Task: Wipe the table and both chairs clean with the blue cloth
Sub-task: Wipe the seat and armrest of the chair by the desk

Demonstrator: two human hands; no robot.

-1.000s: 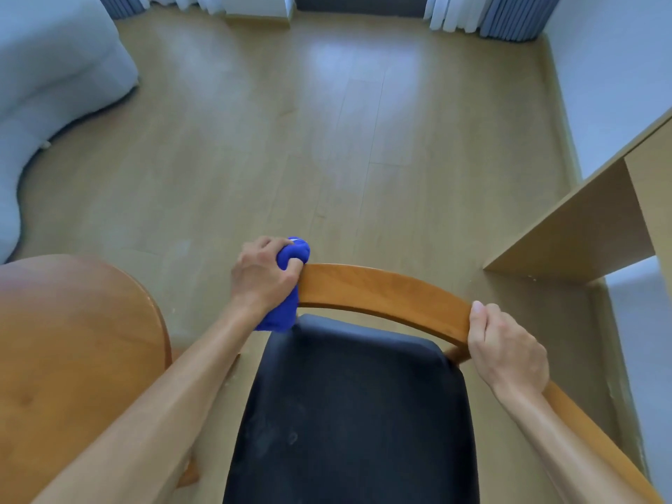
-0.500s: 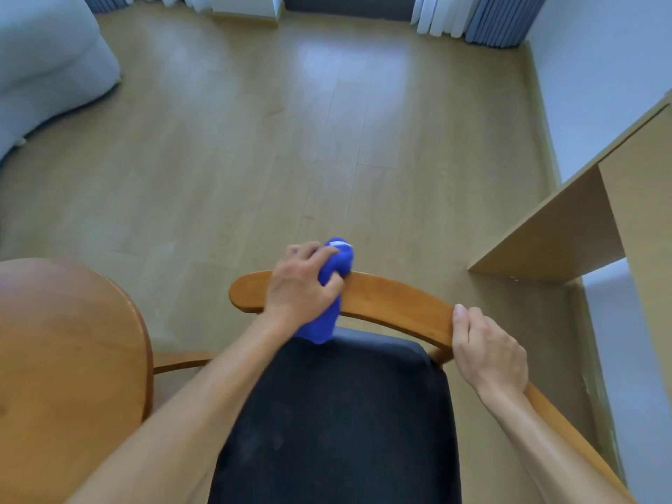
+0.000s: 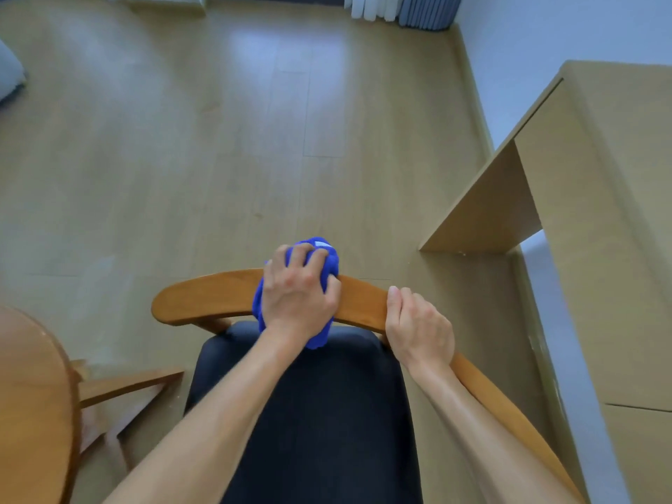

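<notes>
- left hand (image 3: pixel 296 296) curled around the bunched blue cloth (image 3: pixel 329 263), pressing it down on the curved wooden backrest (image 3: pixel 203 298) of the chair.
- cloth wrapped over the rail: one part bulging out beyond the fingertips on the far side, another part hanging under the wrist toward the black seat (image 3: pixel 312 423).
- small white label visible on top of the cloth, just beside the fingers.
- cloth located near the middle of the backrest, with bare wood showing to the left of the hand.
- right hand (image 3: pixel 418 329) gripping the same rail, fingers curled over the far edge, thumb side toward the cloth.
- 2 hands close together on the rail but not touching; a short piece of bare wood between them.
- right forearm lying along the rail where it runs down toward the lower right corner.
- round wooden table (image 3: pixel 32 405) at the lower left edge, apart from the chair, with a wooden leg frame showing under it.
- pale wooden desk (image 3: pixel 600 212) on the right, against the white wall.
- light wooden floor (image 3: pixel 182 140) beyond the chair; curtains at the top edge, partly cut off.
</notes>
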